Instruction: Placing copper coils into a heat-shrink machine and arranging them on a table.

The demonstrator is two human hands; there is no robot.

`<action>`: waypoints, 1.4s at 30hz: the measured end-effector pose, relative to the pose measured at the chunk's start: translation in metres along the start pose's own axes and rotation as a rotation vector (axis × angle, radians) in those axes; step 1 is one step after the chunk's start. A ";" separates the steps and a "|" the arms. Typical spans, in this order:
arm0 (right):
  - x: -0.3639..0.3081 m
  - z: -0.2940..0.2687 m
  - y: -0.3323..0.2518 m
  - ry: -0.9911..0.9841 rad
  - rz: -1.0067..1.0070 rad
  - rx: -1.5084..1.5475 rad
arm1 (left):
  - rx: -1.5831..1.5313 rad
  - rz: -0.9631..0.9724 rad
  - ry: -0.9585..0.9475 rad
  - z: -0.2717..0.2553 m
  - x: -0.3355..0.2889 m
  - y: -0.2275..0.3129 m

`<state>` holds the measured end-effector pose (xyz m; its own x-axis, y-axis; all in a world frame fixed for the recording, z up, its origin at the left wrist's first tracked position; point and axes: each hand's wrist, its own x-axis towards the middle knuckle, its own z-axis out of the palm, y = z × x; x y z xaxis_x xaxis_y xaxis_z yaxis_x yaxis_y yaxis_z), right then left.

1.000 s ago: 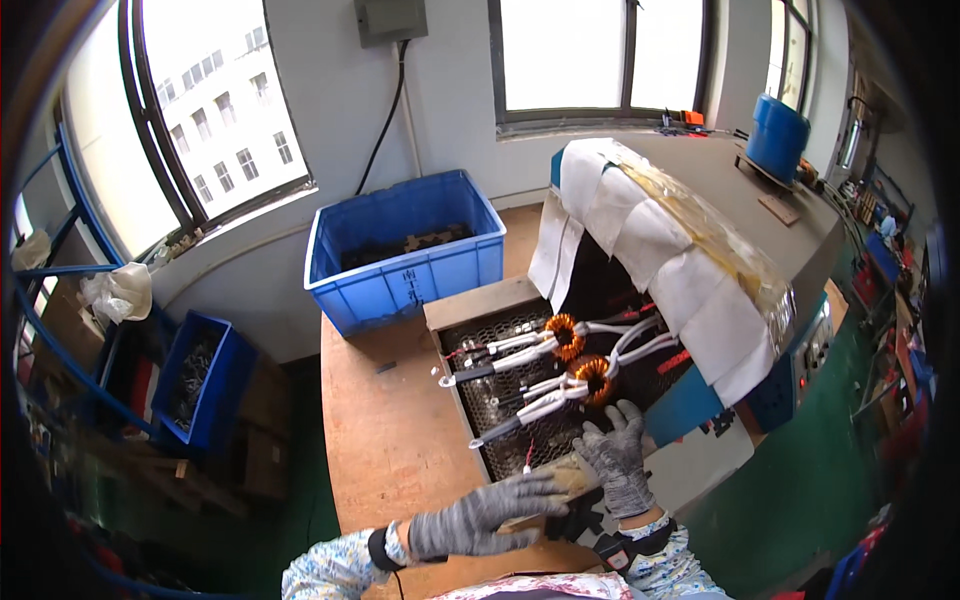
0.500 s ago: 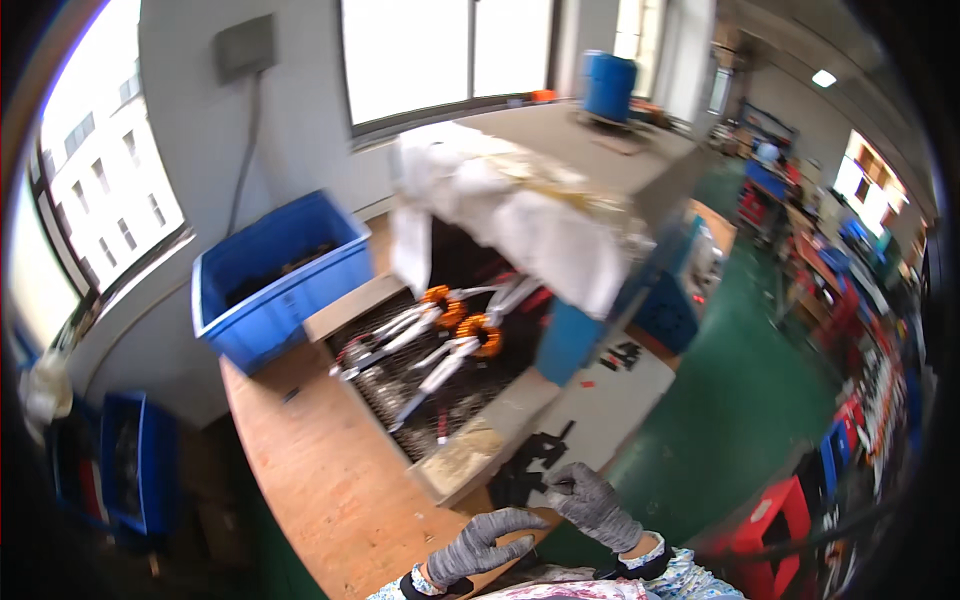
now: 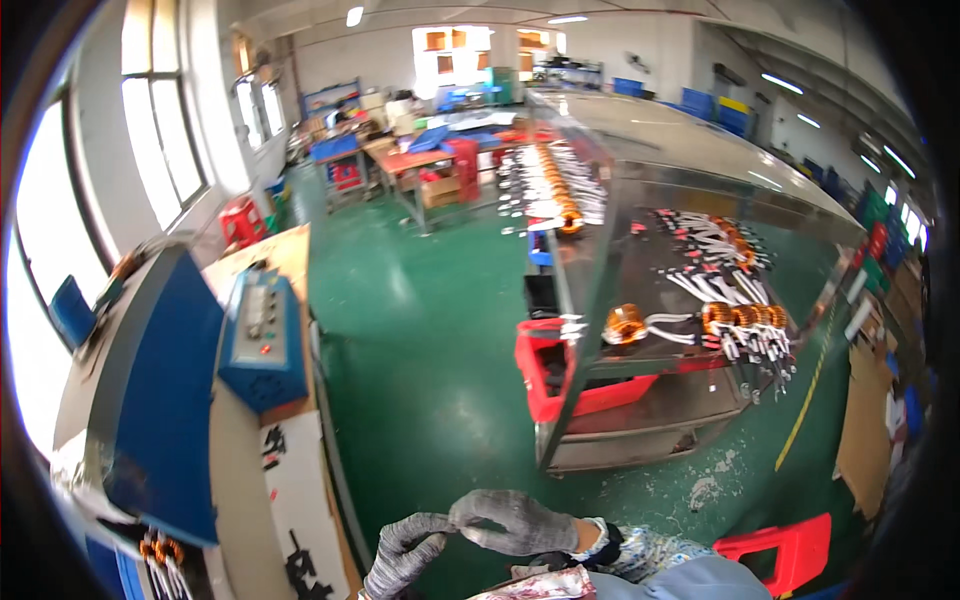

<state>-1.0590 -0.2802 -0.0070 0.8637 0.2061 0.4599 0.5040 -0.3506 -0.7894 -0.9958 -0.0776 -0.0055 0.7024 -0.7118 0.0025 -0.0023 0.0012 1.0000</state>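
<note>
Both my hands wear grey knit gloves and meet low in the middle of the view. My left hand [image 3: 405,552] has its thumb and fingers bent toward each other in a pinch. The fingertips of my right hand [image 3: 512,522] press together against those of the left. Any small thing between them is too little to make out. Below and to the left, black pieces [image 3: 302,570] lie on a white board [image 3: 290,485]. At the lower left, copper-coloured wire coils [image 3: 162,548] with white leads sit by the opening of a blue-sided machine [image 3: 165,385].
A metal rack [image 3: 590,400] ahead to the right bears several wire coils [image 3: 745,316] with white leads. A red bin [image 3: 545,395] stands under its left side. A blue control box [image 3: 262,335] sits on the left bench. A red stool [image 3: 790,555] is at the lower right.
My view has swung right, away from the machine's front and the blue tub, toward the rack of coils. My hands, apart before, now touch at the fingertips.
</note>
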 end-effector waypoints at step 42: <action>-0.228 -0.475 0.213 0.293 1.184 -1.194 | 0.765 0.580 -1.071 0.191 0.509 -0.004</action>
<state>-1.1477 -0.8361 -0.0871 0.6416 -0.7653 0.0519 -0.7620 -0.6436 -0.0714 -0.7744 -0.5741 -0.0087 -0.3928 -0.9179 0.0559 -0.7133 0.3424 0.6116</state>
